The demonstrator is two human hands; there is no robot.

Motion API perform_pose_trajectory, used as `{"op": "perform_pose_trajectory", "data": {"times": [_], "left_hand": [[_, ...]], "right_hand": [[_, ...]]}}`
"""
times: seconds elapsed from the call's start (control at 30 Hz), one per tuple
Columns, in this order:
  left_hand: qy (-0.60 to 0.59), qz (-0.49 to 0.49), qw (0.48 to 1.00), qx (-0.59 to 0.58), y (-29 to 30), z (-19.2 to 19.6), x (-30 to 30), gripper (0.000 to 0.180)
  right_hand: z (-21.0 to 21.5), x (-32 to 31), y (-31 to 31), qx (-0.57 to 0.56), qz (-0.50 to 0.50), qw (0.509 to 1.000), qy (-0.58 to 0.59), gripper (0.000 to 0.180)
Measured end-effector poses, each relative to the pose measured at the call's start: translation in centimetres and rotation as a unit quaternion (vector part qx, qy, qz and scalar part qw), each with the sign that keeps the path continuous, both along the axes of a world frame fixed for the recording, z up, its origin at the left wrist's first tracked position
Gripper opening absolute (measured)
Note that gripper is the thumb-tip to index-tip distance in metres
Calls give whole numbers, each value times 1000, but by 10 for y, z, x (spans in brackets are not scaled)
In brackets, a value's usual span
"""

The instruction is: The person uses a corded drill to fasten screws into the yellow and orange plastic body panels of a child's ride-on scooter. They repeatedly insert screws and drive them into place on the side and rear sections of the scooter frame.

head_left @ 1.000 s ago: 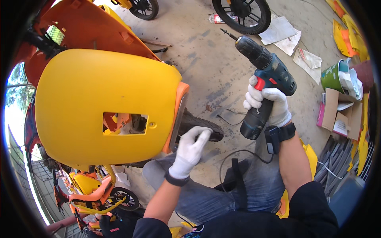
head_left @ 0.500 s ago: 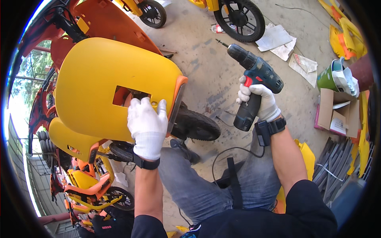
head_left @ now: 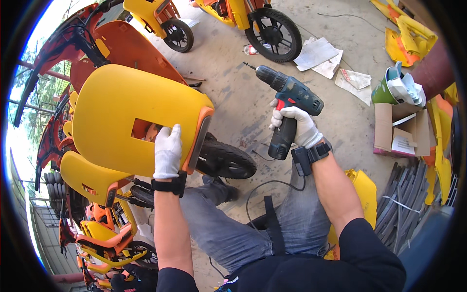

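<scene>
My right hand (head_left: 297, 125), in a white glove, grips a cordless drill (head_left: 294, 92) with a teal and black body and a red trigger. Its long bit points up and to the left, touching nothing. On the left, my gloved left hand (head_left: 168, 148) lies against a large yellow scooter panel (head_left: 141, 95), close to the rectangular cutout (head_left: 142, 130). Its fingers are curled together; whatever they pinch, if anything, is hidden. An orange trim with a grey strip (head_left: 200, 138) edges the panel, beside a black tyre (head_left: 228, 158).
More yellow and orange scooters (head_left: 107, 228) stand at left, and others (head_left: 168, 27) at the top. Papers (head_left: 318, 54) lie on the floor. To the right are an open cardboard box (head_left: 401, 134), a green bucket (head_left: 384, 90) and bundled grey strips (head_left: 396, 204).
The view has shifted a little. My left hand's fingers have drawn together and turned at the cutout's lower right edge. My right hand still holds the drill up in the air.
</scene>
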State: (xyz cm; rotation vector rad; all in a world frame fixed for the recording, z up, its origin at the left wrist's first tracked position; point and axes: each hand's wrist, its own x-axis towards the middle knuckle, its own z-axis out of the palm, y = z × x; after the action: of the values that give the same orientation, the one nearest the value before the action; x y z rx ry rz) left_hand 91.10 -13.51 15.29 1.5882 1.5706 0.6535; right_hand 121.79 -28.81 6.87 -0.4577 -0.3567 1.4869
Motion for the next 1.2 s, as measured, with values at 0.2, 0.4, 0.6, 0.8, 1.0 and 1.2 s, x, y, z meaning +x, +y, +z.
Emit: {"op": "perform_pose_trajectory", "data": {"times": [0.2, 0.4, 0.6, 0.8, 1.0, 1.2], "left_hand": [[-48, -3, 999, 1, -43, 45, -71, 25], [-32, 65, 997, 36, -36, 85, -178, 41], [-39, 91, 995, 13, 2, 76, -217, 49], [-194, 132, 971, -47, 34, 85, -262, 42], [-114, 105, 986, -54, 80, 67, -271, 42], [-219, 228, 948, 35, 103, 40, -243, 44]], "right_hand": [[1, 2, -12, -18, -12, 1000, 20, 36], [1, -14, 6, -26, 6, 998, 56, 34], [-7, -27, 39, -14, -1, 997, 82, 33], [-38, -42, 77, -58, -62, 995, 53, 36], [-80, -34, 96, -117, -33, 980, 156, 32], [-101, -40, 110, -92, 1, 969, 229, 29]]}}
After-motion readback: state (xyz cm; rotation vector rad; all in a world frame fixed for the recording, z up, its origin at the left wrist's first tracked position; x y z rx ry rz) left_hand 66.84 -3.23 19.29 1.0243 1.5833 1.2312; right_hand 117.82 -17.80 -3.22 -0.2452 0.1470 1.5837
